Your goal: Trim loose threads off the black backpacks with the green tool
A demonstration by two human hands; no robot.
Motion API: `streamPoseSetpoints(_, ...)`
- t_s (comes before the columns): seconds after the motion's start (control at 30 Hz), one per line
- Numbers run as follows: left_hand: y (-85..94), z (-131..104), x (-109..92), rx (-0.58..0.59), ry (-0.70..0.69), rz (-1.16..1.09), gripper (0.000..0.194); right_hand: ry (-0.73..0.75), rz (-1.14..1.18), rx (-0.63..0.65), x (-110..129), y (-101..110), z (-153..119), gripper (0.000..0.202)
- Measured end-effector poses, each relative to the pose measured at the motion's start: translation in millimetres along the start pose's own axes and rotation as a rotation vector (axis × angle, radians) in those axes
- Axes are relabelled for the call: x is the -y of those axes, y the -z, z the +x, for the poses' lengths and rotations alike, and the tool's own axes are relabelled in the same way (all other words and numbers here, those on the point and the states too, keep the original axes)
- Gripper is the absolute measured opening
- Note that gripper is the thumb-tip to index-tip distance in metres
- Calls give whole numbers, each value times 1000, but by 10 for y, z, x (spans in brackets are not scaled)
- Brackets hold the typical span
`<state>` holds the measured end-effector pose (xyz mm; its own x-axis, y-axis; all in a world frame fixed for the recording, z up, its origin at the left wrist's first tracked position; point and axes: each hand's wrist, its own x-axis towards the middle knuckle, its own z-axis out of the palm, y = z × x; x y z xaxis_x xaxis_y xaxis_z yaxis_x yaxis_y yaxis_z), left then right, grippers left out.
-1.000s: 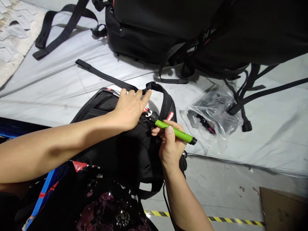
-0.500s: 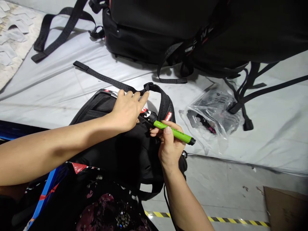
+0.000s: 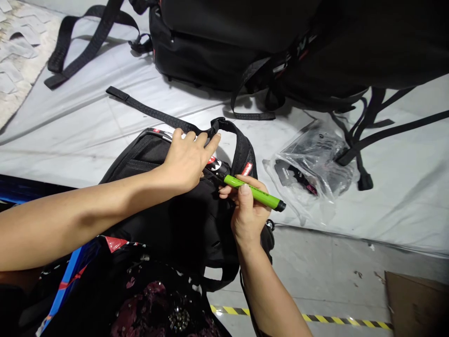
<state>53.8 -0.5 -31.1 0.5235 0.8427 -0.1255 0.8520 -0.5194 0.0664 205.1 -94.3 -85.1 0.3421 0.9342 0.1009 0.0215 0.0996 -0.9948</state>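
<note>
A black backpack (image 3: 196, 224) lies at the table's front edge, against my lap. My left hand (image 3: 187, 161) is laid over its upper side, gripping the fabric beside a strip printed with red and white teeth (image 3: 214, 164). Part of the thumb and what lies under the palm are hidden. In my right hand (image 3: 250, 206) is a green marker pen (image 3: 259, 192), held between thumb and fingers. Its black end points down to the right; its other end touches or nearly touches the printed strip. A shoulder strap (image 3: 243, 145) with a red label curves just above.
Larger black bags (image 3: 217, 51) stand across the back of the white-covered table (image 3: 63, 135). To the right lies a clear plastic bag (image 3: 315, 164) with dark items and a tag inside. Loose straps (image 3: 150, 110) trail over the cover. A cardboard piece (image 3: 417, 304) is at lower right.
Both hands, the marker pen and the backpack stay almost the same. The view has shifted very slightly, so the plastic bag appears a little further right.
</note>
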Motion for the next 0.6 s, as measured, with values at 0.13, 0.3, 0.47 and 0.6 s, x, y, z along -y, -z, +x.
streamPoseSetpoints(0.13, -34, -4, -4, -25, 5, 9, 83, 4, -15, 2, -5, -8, 3, 21)
streamPoseSetpoints(0.3, -31, -26, 15, -16, -21, -9, 80, 2, 13, 5, -1, 4, -4, 21)
streamPoseSetpoints(0.47, -27, -7, 9, -26, -27, -8, 83, -4, 2, 3, 11, -1, -4, 21)
streamPoseSetpoints(0.6, -65, -19, 30, -65, -28, -49, 79, -26, -75, -24, 56, -28, 20, 23)
